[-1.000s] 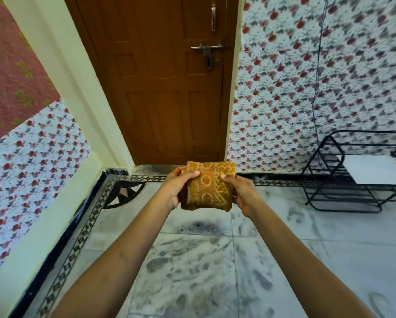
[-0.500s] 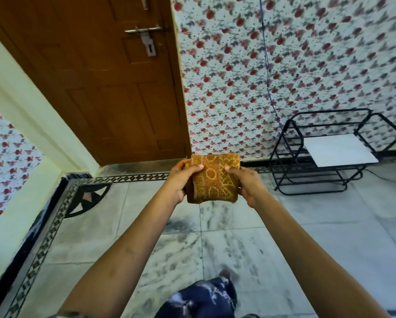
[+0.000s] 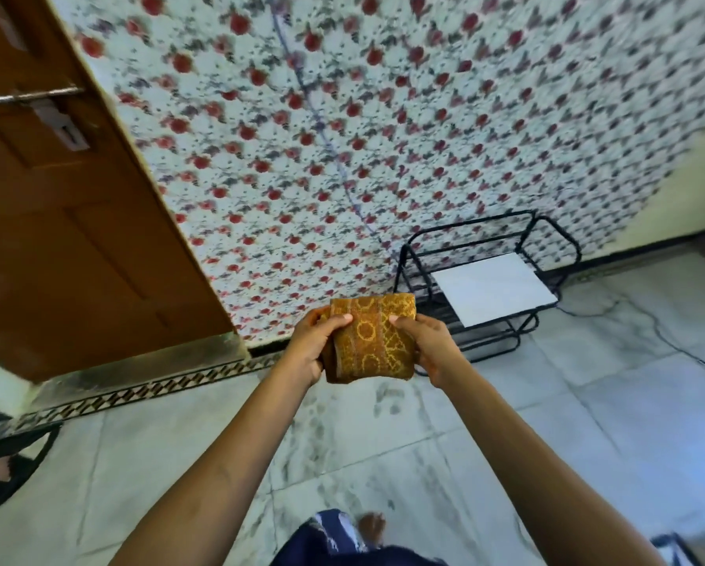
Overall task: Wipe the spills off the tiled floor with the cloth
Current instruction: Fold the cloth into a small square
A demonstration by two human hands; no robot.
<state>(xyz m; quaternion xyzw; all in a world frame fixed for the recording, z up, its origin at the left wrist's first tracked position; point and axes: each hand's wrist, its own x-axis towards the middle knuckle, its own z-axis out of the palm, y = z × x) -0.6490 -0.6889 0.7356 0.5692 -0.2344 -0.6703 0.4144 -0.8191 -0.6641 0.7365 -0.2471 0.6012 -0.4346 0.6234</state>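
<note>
A brown wooden door point(image 3: 57, 239) stands at the left. Right of it, out over the tiled floor point(image 3: 587, 402), the left hand point(image 3: 310, 349) grips the left edge of the folded orange patterned cloth point(image 3: 373, 341), thumb on its front. The right hand point(image 3: 428, 345) grips the cloth's right edge the same way, above dark smudges point(image 3: 322, 422) on the tiles. Farther right, a black wire rack point(image 3: 465, 226) holding a white sheet point(image 3: 493, 288) stands against the flowered wall point(image 3: 383, 116).
</note>
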